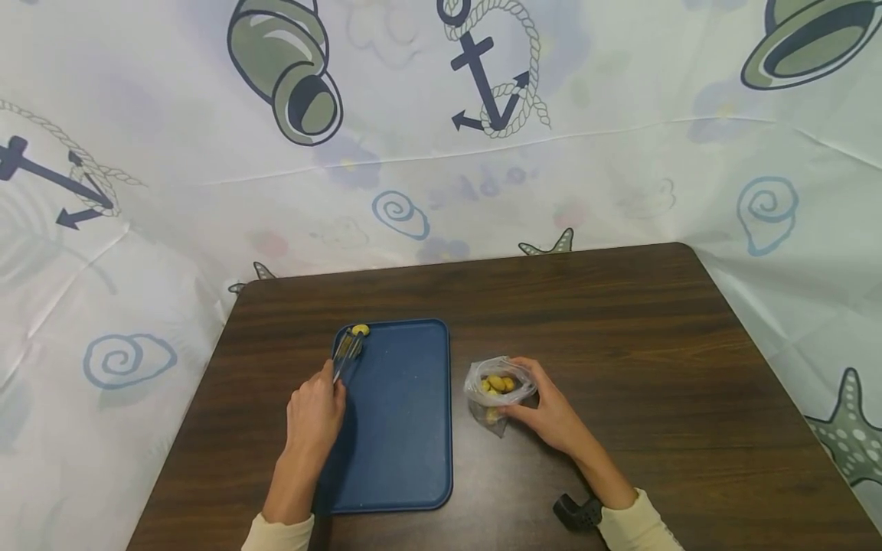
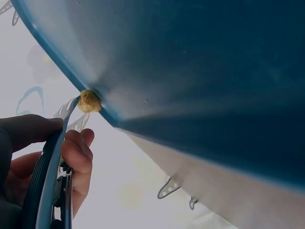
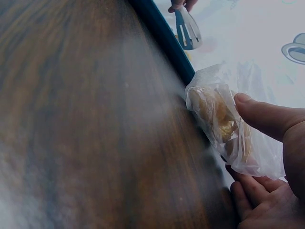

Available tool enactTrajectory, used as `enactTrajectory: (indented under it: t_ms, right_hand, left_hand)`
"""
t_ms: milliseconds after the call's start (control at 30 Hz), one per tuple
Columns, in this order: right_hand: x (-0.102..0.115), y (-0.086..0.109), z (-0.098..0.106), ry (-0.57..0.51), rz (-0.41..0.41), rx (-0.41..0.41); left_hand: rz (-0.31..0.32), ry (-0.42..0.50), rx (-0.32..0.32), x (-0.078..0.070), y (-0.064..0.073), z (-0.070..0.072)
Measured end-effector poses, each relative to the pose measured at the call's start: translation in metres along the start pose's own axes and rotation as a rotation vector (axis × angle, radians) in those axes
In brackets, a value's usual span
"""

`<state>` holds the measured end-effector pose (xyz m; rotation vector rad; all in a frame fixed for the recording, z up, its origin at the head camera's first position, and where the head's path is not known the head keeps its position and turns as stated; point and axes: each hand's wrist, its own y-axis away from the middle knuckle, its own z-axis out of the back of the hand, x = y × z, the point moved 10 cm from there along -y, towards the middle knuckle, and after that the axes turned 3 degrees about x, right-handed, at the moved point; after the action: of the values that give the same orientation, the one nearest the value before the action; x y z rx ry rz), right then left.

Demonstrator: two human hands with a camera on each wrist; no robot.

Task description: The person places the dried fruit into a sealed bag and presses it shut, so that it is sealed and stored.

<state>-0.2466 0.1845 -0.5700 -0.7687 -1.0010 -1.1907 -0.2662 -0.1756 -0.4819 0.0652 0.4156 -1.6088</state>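
Note:
My left hand (image 1: 317, 402) grips metal food tongs (image 1: 348, 348), their tips reaching into the far left corner of a blue tray (image 1: 400, 428). One small rounded yellow-brown piece (image 1: 360, 330) sits in that corner, right by the tips; in the left wrist view the tongs (image 2: 43, 181) end beside this lump (image 2: 89, 101), but I cannot tell whether they pinch it. To the right of the tray, my right hand (image 1: 547, 409) holds a clear plastic bag (image 1: 480, 409) upright, its mouth open. Inside are several similar yellow pieces (image 1: 498, 384), seen blurred through the plastic in the right wrist view.
Everything stands on a dark wood-grain table (image 1: 654, 344) with rounded far corners. A white cloth (image 1: 468, 191) printed with anchors and shells hangs behind and at both sides. A black device (image 1: 577, 513) is strapped at the right wrist, near the cream sleeve (image 1: 637, 524).

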Motion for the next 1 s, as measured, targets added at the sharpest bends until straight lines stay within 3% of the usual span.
enactTrajectory:
  t_ms: [367, 600, 1000]
  right_hand:
    - [0.005, 0.0, 0.001, -0.008, 0.035, -0.005]
    - [0.005, 0.0, 0.001, -0.003, 0.039, -0.008]
    - [0.005, 0.001, 0.001, -0.003, 0.03, -0.005]
  left_hand:
    - [-0.022, 0.047, -0.107, -0.008, 0.009, 0.019]
    - [-0.077, 0.064, -0.177, -0.02, 0.015, 0.032]
    - [-0.121, 0.136, -0.235, -0.038, 0.024, 0.044]
